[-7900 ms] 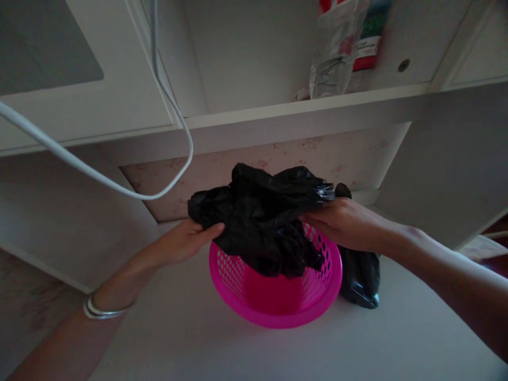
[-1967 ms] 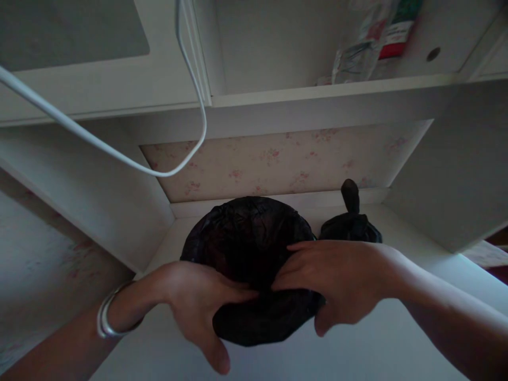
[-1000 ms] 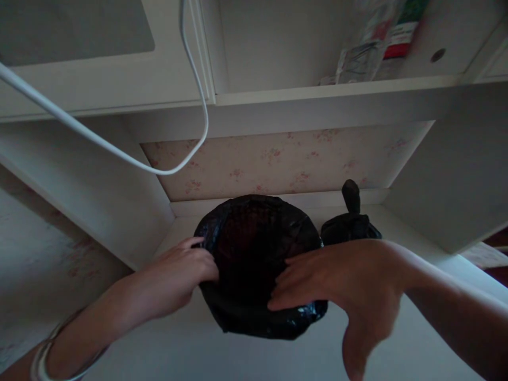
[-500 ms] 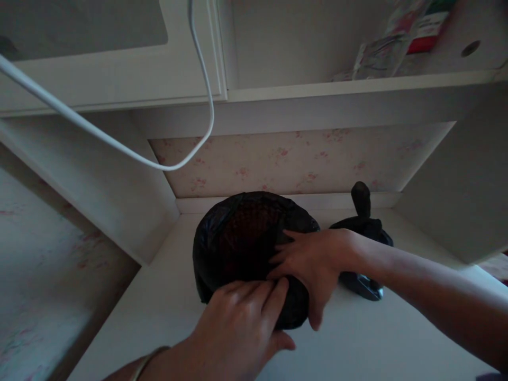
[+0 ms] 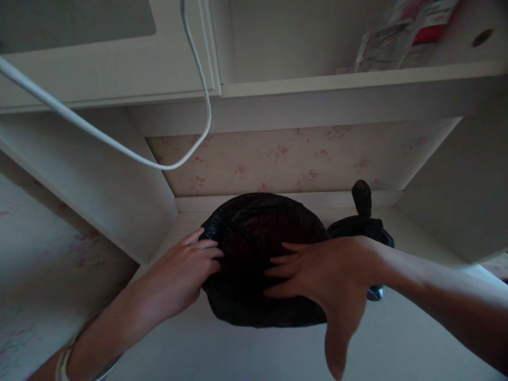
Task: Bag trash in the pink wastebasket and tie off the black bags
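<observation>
A round basket lined and covered with a black plastic bag (image 5: 254, 248) sits on the white desk top (image 5: 278, 354) under a shelf. My left hand (image 5: 180, 275) rests against its left side, fingers spread on the plastic. My right hand (image 5: 329, 278) lies flat over its right front, fingers splayed, thumb hanging down. Neither hand closes around anything. The pink of the basket is hidden under the bag.
A tied black bag (image 5: 359, 225) stands behind my right wrist. A white cable (image 5: 119, 151) loops down from the upper left. A white shelf (image 5: 357, 79) above holds a clear plastic packet (image 5: 387, 45). Floral wallpaper backs the alcove; white side panels close it in.
The black bag, held loose over the pink basket earlier, now wraps it fully. My left hand moved from the front to the left side; my right hand slid lower over the right front.
</observation>
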A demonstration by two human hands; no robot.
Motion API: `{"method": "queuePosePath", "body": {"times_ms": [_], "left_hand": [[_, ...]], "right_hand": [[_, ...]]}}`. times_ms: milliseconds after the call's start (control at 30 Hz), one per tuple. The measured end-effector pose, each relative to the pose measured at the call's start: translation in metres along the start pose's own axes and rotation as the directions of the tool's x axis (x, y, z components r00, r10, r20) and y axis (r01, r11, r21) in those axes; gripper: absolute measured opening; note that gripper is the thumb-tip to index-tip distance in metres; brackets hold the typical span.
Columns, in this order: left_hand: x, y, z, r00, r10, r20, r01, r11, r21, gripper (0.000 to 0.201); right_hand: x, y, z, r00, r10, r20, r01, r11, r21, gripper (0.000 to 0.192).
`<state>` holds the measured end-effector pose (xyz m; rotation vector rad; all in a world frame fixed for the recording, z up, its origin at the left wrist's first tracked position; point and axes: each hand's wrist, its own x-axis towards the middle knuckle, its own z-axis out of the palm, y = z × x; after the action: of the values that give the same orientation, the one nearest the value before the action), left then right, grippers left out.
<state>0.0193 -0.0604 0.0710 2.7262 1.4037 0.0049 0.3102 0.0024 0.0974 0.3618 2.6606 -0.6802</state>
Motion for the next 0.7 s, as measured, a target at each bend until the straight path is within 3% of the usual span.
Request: {"method": "queuePosePath", "body": {"times_ms": [100,200,300,367,467,533,600,700], "left_hand": [[-0.006,0.004,-0.004,0.995,-0.029,0.091,0.024,0.998,0.053,0.072],[-0.003,0.036,0.0,0.992,0.059,0.108,-0.052,0.997,-0.062,0.081],[0.008,0.074,0.015,0.991,0.083,0.104,-0.066,0.986,-0.151,0.062],[0.015,0.089,0.026,0.988,0.068,0.142,-0.049,0.99,-0.132,0.045],[0.018,0.088,0.033,0.985,0.033,0.167,-0.026,0.999,-0.043,0.014],[0.015,0.075,0.031,0.983,0.046,0.18,-0.036,0.998,-0.06,0.023],[0.011,0.058,0.027,0.983,0.074,0.168,-0.055,0.992,-0.115,0.034],[0.004,0.03,0.026,0.998,0.022,0.057,-0.018,0.997,-0.08,0.044]], "right_hand": [[0.006,0.0,0.004,0.993,0.074,0.096,-0.073,0.997,-0.019,0.098],[0.02,0.003,0.008,0.959,0.121,0.256,-0.119,0.993,-0.025,0.079],[0.035,0.007,0.013,0.913,0.104,0.395,-0.119,0.993,0.013,0.048],[0.04,0.009,0.014,0.884,0.061,0.464,-0.124,0.987,0.106,0.035],[0.031,0.007,0.011,0.937,-0.023,0.349,-0.063,0.97,0.234,0.035],[0.016,0.005,0.009,0.978,0.007,0.209,-0.052,0.977,0.209,0.069],[-0.001,0.003,0.011,0.988,0.104,0.112,-0.116,0.988,0.106,0.095],[-0.022,0.001,0.022,0.976,0.215,-0.027,-0.215,0.976,-0.03,0.094]]}}
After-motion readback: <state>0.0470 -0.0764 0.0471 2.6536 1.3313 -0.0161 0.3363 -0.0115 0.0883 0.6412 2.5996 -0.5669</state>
